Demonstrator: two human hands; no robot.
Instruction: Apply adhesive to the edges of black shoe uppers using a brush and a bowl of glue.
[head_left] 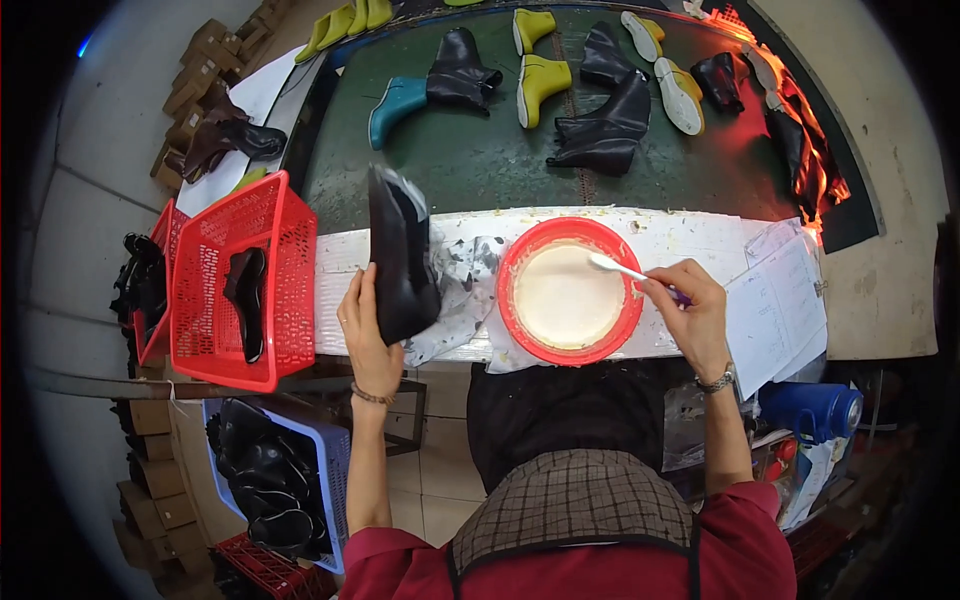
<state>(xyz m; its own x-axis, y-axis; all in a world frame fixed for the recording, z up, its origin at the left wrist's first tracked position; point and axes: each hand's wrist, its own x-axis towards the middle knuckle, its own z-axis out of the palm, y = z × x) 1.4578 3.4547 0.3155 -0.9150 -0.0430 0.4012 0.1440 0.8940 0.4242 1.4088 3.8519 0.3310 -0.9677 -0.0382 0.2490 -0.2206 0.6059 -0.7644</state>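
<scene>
Belting [440, 185], dark green, is spanning the upper middle of the frame and carrying black boots [615, 120], yellow foot forms [543, 85] and a teal form [393, 108]. Below it, white board [335, 290] is stretching across the middle of the frame. At centre left, a red basket [295, 260] is holding a black shoe [250, 300]. Just right of centre, a red bowl [628, 325] is containing cream-coloured paste [565, 300] (flecks are clinging around the rim). Left of centre, between basket and bowl, a black boot [400, 265] is rising almost vertically in the picture; the left hand [372, 335] is grasping its lower left side, some fingers being hidden. Right of the bowl, the right hand [690, 300] is pinching a brush [620, 267] by its handle. The brush's white head is pointing left over the paste; whether they are touching, I cannot tell.
</scene>
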